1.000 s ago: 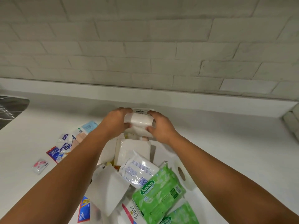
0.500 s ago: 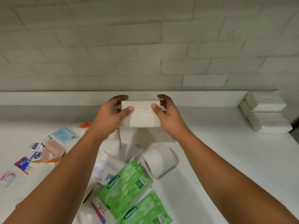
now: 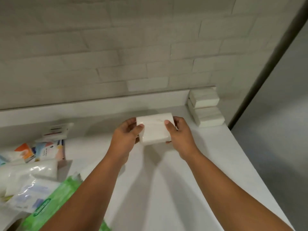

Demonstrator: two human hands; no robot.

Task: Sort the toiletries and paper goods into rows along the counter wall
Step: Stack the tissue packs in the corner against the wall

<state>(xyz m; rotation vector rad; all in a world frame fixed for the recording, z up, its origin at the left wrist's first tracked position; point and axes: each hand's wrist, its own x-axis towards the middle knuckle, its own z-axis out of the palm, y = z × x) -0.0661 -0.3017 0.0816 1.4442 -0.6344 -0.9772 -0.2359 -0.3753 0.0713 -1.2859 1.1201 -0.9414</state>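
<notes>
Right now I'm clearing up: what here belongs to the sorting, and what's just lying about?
Sorting: tissue pack, held by left hand and right hand; stacked white packs; green wipes pack; sachets.
Just there: tiled wall; grey panel.

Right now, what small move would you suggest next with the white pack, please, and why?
Probably carry the white plastic-wrapped tissue pack rightward and set it beside the matching white packs stacked in the far right corner: the left hand and right hand both hold it.

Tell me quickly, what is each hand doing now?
Left hand: holding the left end of the white tissue pack.
Right hand: holding the right end of the same pack.
</notes>
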